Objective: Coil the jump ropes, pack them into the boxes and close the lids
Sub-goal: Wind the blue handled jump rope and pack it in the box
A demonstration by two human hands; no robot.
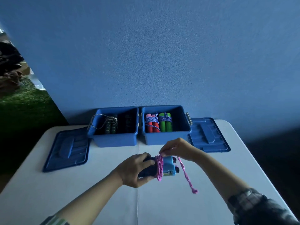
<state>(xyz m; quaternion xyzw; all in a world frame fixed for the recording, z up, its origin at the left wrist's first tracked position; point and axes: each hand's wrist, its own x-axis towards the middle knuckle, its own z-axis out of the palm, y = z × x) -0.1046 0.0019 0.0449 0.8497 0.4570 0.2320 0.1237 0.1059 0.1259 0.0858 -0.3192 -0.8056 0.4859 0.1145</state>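
My left hand (136, 169) grips the dark blue handles (146, 171) of a jump rope over the table's middle. Its light blue counter ends (168, 166) point right. Pink rope (159, 168) is wound around the handles, and my right hand (178, 149) pinches the rope above them. A loose pink tail (188, 177) hangs down to the right. Two open blue boxes stand at the back. The left box (113, 140) holds a dark-handled rope with a grey cord (110, 125). The right box (167, 138) holds a red-handled bundle (152, 124) and a green-handled bundle (165, 123).
One blue lid (66, 150) lies flat left of the left box, another lid (209, 135) lies right of the right box. The white table (97, 184) backs onto a blue wall. Its right edge drops off into dark floor; green turf lies far left.
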